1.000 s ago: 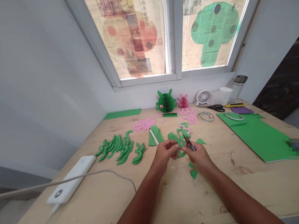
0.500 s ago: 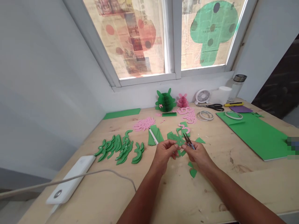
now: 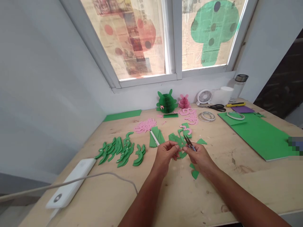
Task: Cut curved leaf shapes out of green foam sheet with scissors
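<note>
In the middle of the table my right hand [image 3: 200, 156] is closed around small snips [image 3: 188, 141], dark blades pointing up and away, a blue handle part showing. Its thumb and fingertips come close to those of my left hand [image 3: 167, 153]. The left fingers are pinched together; what they hold, if anything, is hidden. Just beyond both hands lie green paper offcuts [image 3: 175, 137] and a curved pink paper piece [image 3: 186, 129]. A white pen-like tool [image 3: 154, 137] rests on folded green paper [image 3: 161, 135] beside my left hand. Small green scraps [image 3: 195, 174] lie below the right hand.
Stacked green curved cutouts [image 3: 127, 153] and pink cutouts [image 3: 145, 125] lie left. A white power bank [image 3: 71, 183] has a cable. Behind stand green [image 3: 167, 102] and pink paper figures [image 3: 184, 102], a fan [image 3: 204, 96], black scissors [image 3: 216, 107] and tape rolls [image 3: 208, 116]. Green sheets [image 3: 258, 135] lie right.
The view has shifted slightly. My hands stay close together in nearly the same pose, with the snips still in the right one.
</note>
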Demonstrator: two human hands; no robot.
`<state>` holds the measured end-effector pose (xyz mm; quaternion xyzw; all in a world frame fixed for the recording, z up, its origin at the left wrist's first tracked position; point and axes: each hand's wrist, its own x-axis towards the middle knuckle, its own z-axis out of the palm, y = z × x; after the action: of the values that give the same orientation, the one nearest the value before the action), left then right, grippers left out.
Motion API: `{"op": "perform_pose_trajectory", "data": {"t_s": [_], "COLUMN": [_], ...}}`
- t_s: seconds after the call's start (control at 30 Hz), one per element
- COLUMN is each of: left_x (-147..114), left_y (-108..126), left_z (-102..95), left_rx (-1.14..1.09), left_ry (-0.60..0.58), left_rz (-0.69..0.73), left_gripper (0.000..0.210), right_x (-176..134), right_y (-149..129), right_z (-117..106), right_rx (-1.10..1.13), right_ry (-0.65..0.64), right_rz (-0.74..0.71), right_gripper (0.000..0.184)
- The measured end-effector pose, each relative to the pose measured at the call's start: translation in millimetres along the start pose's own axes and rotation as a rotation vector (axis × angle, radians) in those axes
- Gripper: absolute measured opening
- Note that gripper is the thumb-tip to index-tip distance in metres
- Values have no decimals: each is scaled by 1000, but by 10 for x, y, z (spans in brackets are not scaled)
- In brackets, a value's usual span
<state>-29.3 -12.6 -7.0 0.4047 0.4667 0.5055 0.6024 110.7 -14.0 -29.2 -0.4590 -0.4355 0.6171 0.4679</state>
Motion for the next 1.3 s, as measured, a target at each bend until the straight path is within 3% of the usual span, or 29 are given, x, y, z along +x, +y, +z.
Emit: {"op": "perform_pose_trajectory", "data": {"t_s": [0.13,0.27,0.4,0.53,0.7,0.97,1.1,1.3], "left_x": [-13,-64,-117,-142,-141,-80,-45,-13], "left_y": [-15,-16,-15,-28,-50,-96,-106,-88], "left_z": [6,21,32,34,29,12,16,39], "left_rx": [58,299,531,617,699,660,451,99], "left_ry": [49,136,227,207,170,227,262,76], "left_rz": [134,399,648,731,752,688,516,195], "left_gripper": [18,13,16,18,18,18,18,23], "right_x": [-25,-43,-34,-20,-36,-47,-48,-59], "right_y": [-59,-105,-101,-81,-79,-96,-119,-140], "right_z": [29,46,20,-17,-29,-4,10,19], "right_rx": [52,133,191,243,306,275,223,125], "right_ry": [82,135,131,54,-129,-49,-20,5], "right_rz": [-20,-14,-29,-3,41,3,-16,-44], "right_gripper": [36,40,39,34,47,32,32,30]}}
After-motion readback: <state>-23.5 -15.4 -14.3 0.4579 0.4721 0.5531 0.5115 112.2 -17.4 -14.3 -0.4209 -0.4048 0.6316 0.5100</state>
